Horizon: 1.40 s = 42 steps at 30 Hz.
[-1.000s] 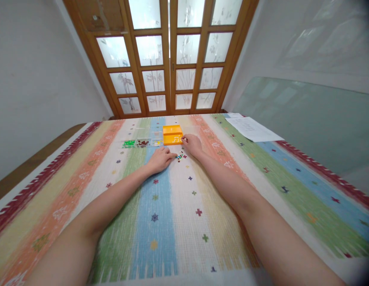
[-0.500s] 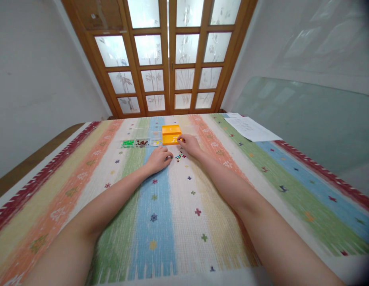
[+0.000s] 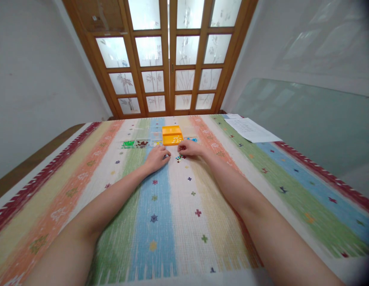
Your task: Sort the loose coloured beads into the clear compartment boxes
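Observation:
Far out on the striped cloth lies a small heap of mixed coloured beads. My right hand rests just behind the heap, fingers curled in a pinch at the beads; what it holds is too small to name. My left hand lies palm down left of the heap, fingers curled loosely on the cloth. Just beyond both hands stands an orange tray with pale beads in it. Left of the tray is a clear compartment box holding green and dark red beads. Blue beads show right of the tray.
A striped tablecloth covers the table. A white paper sheet lies at the far right. Wooden glazed doors stand behind the table. A glass panel leans on the right wall.
My right hand has drawn back from the orange tray down to the bead heap, uncovering the blue beads. My left hand's fingers have curled in slightly.

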{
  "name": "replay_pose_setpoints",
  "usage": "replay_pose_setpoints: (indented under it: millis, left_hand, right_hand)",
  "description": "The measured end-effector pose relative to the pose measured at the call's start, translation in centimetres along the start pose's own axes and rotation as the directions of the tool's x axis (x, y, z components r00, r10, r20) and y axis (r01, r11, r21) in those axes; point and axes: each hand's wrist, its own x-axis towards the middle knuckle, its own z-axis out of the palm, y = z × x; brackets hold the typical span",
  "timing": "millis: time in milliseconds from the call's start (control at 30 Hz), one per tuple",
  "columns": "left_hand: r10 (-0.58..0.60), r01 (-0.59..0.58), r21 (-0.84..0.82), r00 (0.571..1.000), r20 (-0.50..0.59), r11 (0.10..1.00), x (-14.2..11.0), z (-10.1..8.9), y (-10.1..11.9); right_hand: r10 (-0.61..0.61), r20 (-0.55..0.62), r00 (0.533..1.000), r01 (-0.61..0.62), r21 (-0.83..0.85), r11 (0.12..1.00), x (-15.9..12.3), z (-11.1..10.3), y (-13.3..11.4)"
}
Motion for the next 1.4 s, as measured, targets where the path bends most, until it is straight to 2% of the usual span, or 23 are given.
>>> replay_pose_setpoints:
  millis: [133, 267, 433, 533, 633, 800, 933, 1067, 1167, 1300, 1400]
  left_hand:
    - [-0.022, 0.022, 0.009, 0.999, -0.033, 1.000, 0.1, -0.2, -1.0]
    - [-0.110, 0.112, 0.018, 0.990, -0.092, 0.994, 0.1, -0.6, -3.4]
    - [-0.265, 0.271, 0.009, 0.945, -0.193, 0.962, -0.2, -1.5, -8.1]
    - [-0.406, 0.420, 0.002, 0.880, -0.247, 0.908, -0.7, -2.3, -10.6]
    - [-0.501, 0.520, -0.028, 0.805, -0.318, 0.854, -1.4, -3.2, -12.5]
    - [-0.667, 0.684, -0.101, 0.652, -0.361, 0.723, -2.8, -4.3, -14.7]
    - [-0.755, 0.768, -0.171, 0.517, -0.404, 0.617, -3.8, -4.9, -16.3]
    - [-0.812, 0.821, -0.223, 0.405, -0.421, 0.525, -4.7, -5.3, -17.7]
    - [-0.837, 0.848, -0.227, 0.364, -0.409, 0.479, -5.3, -5.5, -18.1]
    - [-0.883, 0.878, -0.219, 0.348, -0.316, 0.425, -5.7, -5.9, -17.6]
    - [-0.891, 0.885, -0.207, 0.355, -0.282, 0.417, -5.9, -6.3, -17.1]
  right_hand:
    - [0.004, 0.003, 1.000, -0.004, 0.014, 1.000, 0.0, 0.1, -0.1]
    - [0.040, 0.001, 0.999, -0.040, 0.067, 0.997, -0.3, 0.3, -0.2]
    - [0.105, -0.147, 0.984, -0.079, 0.169, 0.982, -1.0, 0.7, -0.1]
    - [0.080, -0.220, 0.972, -0.046, 0.155, 0.987, -1.1, 0.8, -0.1]
    - [0.079, -0.258, 0.963, -0.050, 0.118, 0.992, -1.0, 0.7, -0.3]
    - [0.073, -0.289, 0.954, -0.042, 0.114, 0.993, -0.9, 0.9, -0.4]
    - [0.060, -0.307, 0.950, -0.016, 0.143, 0.990, -0.8, 1.2, -0.1]
    - [0.054, -0.347, 0.936, 0.002, 0.159, 0.987, -0.6, 1.4, 0.1]
    - [0.089, -0.356, 0.930, -0.030, 0.168, 0.985, -0.5, 1.5, 0.1]
    - [0.081, -0.366, 0.927, -0.016, 0.177, 0.984, -0.6, 1.6, 0.2]
    - [0.045, -0.386, 0.921, 0.026, 0.176, 0.984, -0.5, 1.8, 0.5]
